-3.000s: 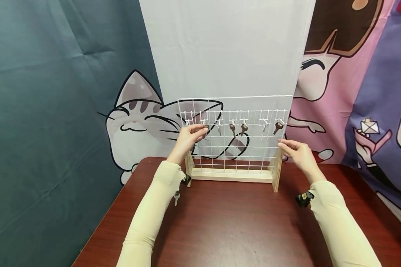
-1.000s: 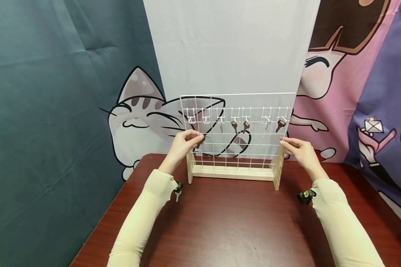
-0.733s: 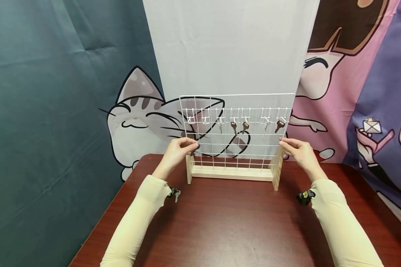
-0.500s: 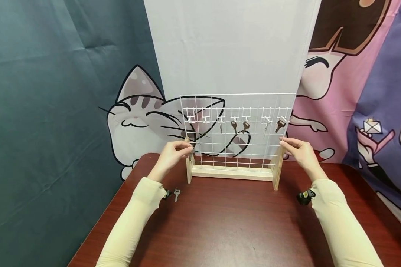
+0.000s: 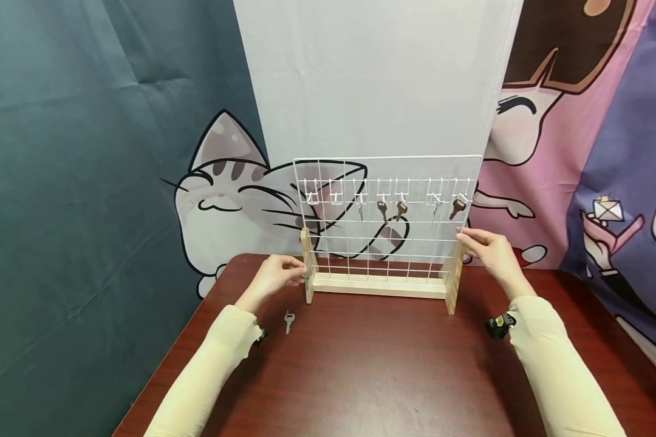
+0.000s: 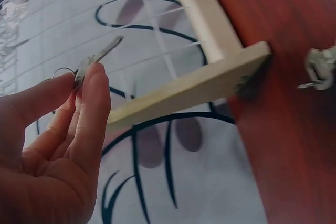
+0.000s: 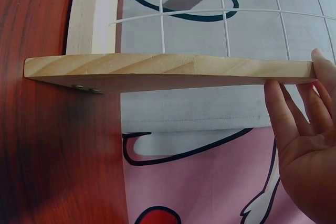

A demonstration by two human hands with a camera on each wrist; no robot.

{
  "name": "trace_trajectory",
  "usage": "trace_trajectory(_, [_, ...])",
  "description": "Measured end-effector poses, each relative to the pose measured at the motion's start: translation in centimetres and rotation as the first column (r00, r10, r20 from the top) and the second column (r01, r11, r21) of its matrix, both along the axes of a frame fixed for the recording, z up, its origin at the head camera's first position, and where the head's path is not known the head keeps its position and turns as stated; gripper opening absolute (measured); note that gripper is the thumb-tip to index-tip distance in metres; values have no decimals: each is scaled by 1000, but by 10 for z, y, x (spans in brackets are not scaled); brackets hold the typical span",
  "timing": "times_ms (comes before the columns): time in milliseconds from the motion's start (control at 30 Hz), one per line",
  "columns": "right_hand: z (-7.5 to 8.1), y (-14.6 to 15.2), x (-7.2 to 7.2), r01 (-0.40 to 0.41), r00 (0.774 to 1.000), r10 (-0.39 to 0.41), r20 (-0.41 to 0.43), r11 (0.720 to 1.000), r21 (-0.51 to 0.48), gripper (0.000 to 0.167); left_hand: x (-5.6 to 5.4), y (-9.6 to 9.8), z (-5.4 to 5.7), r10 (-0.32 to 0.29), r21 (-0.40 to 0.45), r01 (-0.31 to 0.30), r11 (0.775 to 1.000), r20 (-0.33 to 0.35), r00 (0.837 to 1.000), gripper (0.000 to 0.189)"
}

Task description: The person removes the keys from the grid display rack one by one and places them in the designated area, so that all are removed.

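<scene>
Toward the table's [image 5: 372, 364] back edge stands the wire rack [image 5: 379, 288], its right upright [image 7: 173, 65] pinched by the right hand [image 5: 489, 252]. The left hand [image 5: 269, 280], by the left upright [image 6: 194, 87], pinches a key [image 6: 100, 60] pointing outward; nearer it, a loose key [image 5: 289, 321] lies front-to-back toward the table's left edge

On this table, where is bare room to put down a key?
Free: the tabletop in front of the wooden base, between the loose key and the right sleeve. Crowded: by the left post, where the left hand pinches a key, and the row of hanging keys.
</scene>
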State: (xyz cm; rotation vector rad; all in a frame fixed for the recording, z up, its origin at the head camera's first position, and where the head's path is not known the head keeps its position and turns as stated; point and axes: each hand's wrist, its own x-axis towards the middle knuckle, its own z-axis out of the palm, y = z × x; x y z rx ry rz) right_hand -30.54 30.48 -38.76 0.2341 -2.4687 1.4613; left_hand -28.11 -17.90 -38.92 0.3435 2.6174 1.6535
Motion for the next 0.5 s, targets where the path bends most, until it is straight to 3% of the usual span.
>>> trace_trajectory(500, [-2,0,-2,3,1000,-3,1,1000,4,55,4,-3,-43,-1,-77,11,997,133,991,13])
